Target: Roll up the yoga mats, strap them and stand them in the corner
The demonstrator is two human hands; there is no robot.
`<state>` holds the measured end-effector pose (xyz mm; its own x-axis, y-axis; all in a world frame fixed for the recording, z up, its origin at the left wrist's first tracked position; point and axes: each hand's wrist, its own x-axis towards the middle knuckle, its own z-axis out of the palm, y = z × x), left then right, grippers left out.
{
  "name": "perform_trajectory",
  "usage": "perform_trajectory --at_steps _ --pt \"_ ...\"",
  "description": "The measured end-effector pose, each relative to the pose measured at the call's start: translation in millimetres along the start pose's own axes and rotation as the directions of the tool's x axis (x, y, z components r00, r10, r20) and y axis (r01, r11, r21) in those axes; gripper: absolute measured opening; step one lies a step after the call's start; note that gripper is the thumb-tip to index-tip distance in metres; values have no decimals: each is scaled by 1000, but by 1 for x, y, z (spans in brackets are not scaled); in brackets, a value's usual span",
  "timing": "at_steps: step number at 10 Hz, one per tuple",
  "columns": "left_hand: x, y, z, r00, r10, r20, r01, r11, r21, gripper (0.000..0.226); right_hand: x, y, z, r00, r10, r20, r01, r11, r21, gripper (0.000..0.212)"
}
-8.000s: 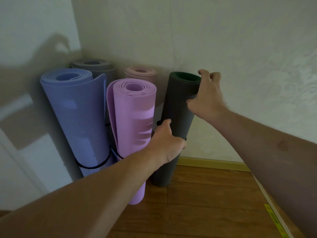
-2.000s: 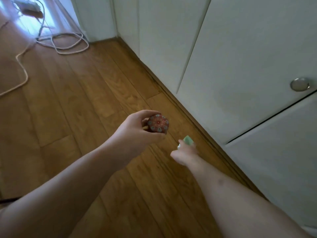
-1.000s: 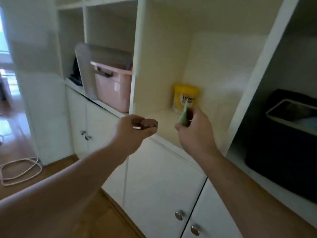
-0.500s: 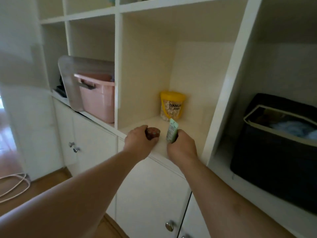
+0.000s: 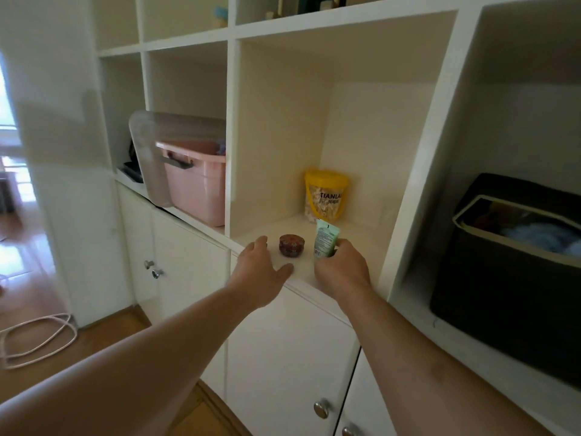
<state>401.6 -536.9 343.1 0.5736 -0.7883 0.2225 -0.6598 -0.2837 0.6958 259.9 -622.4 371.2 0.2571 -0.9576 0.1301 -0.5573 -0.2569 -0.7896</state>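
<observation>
No yoga mat is in view. I face a white shelf unit [image 5: 418, 158]. A small round red tin [image 5: 291, 245] sits on the shelf board near its front edge. My left hand [image 5: 259, 267] is just left of the tin, fingers spread and apart from it, resting at the shelf's edge. My right hand [image 5: 341, 267] grips the bottom of a green tube [image 5: 325, 240] that stands upright on the shelf, right of the tin.
A yellow-lidded tub [image 5: 325, 196] stands at the back of the same compartment. A pink bin with a clear lid [image 5: 191, 174] fills the compartment to the left, a dark fabric basket [image 5: 503, 262] the one to the right. Cupboard doors with knobs [image 5: 320, 410] are below. A white cable [image 5: 37, 338] lies on the wooden floor.
I turned from the mats in the corner to the shelf unit, carrying the tin and tube. My left hand has let go of the tin on the shelf; my right hand has stood the tube upright.
</observation>
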Motion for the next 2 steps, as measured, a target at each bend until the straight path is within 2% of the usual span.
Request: perform_trajectory --at_steps 1,2 --pt "-29 -1 -12 1000 -9 -28 8 999 -31 78 -8 -6 0 998 27 -50 -23 996 84 64" --pt "-62 -5 -26 997 -28 -70 22 996 -86 64 -20 -11 -4 990 21 -142 -10 997 79 70"
